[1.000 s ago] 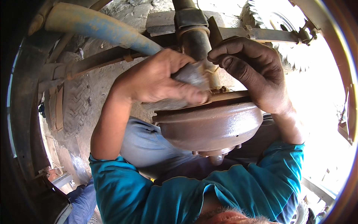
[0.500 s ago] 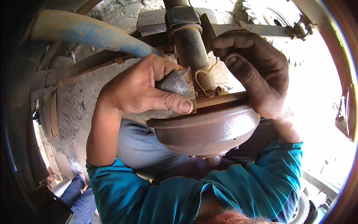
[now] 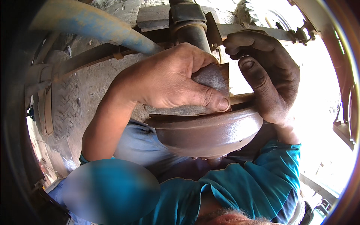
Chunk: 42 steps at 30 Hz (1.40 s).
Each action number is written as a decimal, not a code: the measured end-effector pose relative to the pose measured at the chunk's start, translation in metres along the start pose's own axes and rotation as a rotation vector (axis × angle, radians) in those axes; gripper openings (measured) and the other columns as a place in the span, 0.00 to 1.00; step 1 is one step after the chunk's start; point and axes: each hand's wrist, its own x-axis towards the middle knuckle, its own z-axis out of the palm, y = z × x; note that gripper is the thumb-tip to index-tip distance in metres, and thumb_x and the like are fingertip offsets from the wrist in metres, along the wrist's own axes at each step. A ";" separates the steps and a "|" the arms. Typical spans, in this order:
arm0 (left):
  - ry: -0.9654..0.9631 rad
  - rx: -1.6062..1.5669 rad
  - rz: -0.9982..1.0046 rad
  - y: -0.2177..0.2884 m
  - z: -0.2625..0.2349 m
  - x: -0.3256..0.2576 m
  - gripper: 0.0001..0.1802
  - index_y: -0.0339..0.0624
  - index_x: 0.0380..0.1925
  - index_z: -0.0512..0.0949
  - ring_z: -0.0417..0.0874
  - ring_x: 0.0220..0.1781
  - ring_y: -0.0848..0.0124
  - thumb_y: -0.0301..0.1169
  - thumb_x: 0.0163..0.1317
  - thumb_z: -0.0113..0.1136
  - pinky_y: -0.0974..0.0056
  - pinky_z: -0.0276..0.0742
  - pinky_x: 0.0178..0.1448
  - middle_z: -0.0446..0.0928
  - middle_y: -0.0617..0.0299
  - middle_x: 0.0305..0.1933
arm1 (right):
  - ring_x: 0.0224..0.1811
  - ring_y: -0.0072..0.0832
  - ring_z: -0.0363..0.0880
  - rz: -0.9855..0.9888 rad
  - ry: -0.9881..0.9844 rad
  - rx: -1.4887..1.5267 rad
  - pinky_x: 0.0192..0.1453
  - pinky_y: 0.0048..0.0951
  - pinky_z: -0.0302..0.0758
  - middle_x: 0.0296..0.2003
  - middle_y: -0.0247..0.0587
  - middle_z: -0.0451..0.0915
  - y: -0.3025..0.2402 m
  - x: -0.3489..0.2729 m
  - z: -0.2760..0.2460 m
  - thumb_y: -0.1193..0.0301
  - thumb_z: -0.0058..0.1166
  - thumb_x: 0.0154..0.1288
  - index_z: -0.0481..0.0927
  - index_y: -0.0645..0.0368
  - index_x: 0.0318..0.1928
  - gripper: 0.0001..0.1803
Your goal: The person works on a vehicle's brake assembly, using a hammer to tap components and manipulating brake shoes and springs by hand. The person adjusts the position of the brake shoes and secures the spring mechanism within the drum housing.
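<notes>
My left hand (image 3: 168,80) is closed around a curved, dark grey brake shoe (image 3: 212,80) with a rough, rusty end, the thumb flat on its outer face. The shoe lies just above the far rim of a brown brake drum (image 3: 210,133); whether it touches the drum I cannot tell. To the right, my grimy right hand (image 3: 266,71) is raised over the drum's right edge, fingers bent, thumb apart from the fingertips and nothing visible between them. Behind the hands a dark axle tube (image 3: 193,37) runs away from the drum, its near end covered by my left hand.
A worn blue pipe (image 3: 101,28) slants in from the upper left. Under it runs a long metal bar (image 3: 90,62). A treaded tyre (image 3: 65,107) stands at the left, and part of another tyre (image 3: 245,13) shows at the top. Strong glare washes out the right side.
My left hand has moved right with the brake shoe, along the drum's rim and closer to my right hand, covering the thin line there. My right hand has shifted slightly right and down.
</notes>
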 end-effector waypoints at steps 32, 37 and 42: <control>0.359 0.551 0.399 -0.038 -0.007 -0.014 0.21 0.48 0.44 0.92 0.82 0.48 0.63 0.21 0.47 0.81 0.60 0.79 0.56 0.77 0.60 0.47 | 0.57 0.44 0.82 -0.107 0.237 -0.405 0.61 0.45 0.78 0.55 0.66 0.81 0.020 -0.039 -0.007 0.69 0.46 0.79 0.74 0.75 0.62 0.22; 0.314 0.548 0.445 -0.036 0.006 -0.017 0.20 0.49 0.45 0.92 0.83 0.49 0.62 0.22 0.49 0.80 0.61 0.80 0.57 0.77 0.58 0.47 | 0.57 0.44 0.82 -0.093 0.211 -0.461 0.60 0.45 0.78 0.55 0.65 0.81 0.017 -0.040 -0.010 0.69 0.46 0.80 0.75 0.75 0.61 0.21; 0.303 0.682 0.342 -0.035 -0.008 -0.011 0.18 0.51 0.46 0.92 0.85 0.55 0.57 0.23 0.55 0.77 0.57 0.81 0.61 0.80 0.55 0.51 | 0.57 0.44 0.81 -0.104 0.206 -0.458 0.60 0.45 0.78 0.54 0.65 0.81 0.016 -0.039 -0.010 0.68 0.45 0.79 0.76 0.75 0.61 0.21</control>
